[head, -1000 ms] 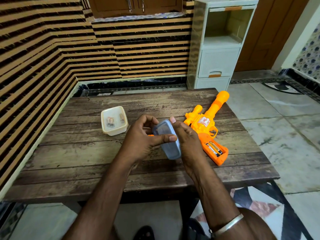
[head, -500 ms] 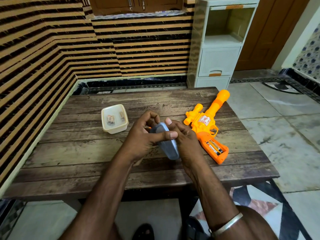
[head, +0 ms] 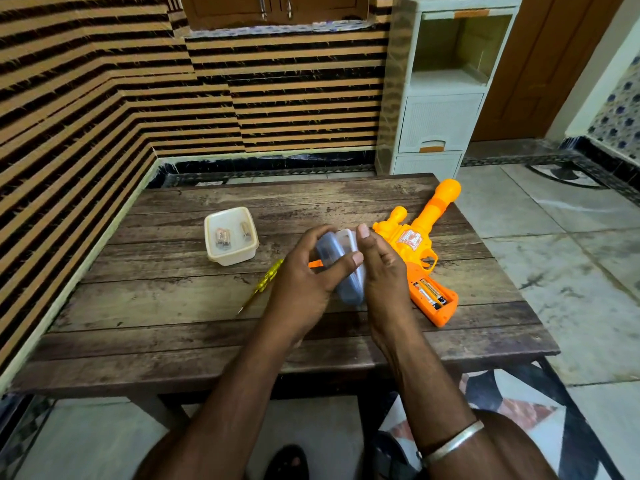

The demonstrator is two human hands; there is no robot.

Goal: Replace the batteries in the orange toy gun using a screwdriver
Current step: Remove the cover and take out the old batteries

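1. The bench (head: 166, 306) is made of dark, weathered planks, matte and scuffed, with grooves between the boards. The orange toy gun (head: 412, 242) lies flat on it. A round cell dropped beside the gun could roll along a groove and off the edge.
2. The gun is glossy moulded plastic with a bulb-tipped barrel pointing away from the person. Its grip compartment is open, and the batteries (head: 429, 294) show inside. With no cover on, a nudge from the right forearm could tip them out or push the gun off the bench.
3. Just left of the gun, the left hand (head: 304, 282) and the right hand (head: 384, 271) both grip a lidded box (head: 341, 275), which is tilted on its edge. The left thumb lies across the lid with the fingers curled behind it. The right hand wraps the far side. The box is pale plastic with rounded corners and a smooth grey-blue lid. Its contents are hidden, and if the lid pops off at this tilt they would probably scatter.
4. Well left of the gun sits an open tub (head: 230, 259) of cream plastic, a rounded rectangle holding loose cells (head: 223, 239). Old and new cells could get mixed up.
5. Between the tub and the gun lies the screwdriver (head: 263, 282), which has a clear yellow handle and a thin shaft. The left wrist could set it rolling.
6. An orange sliver (head: 313, 263) shows from behind the left hand. It may be the gun's cover, but that cannot be told.
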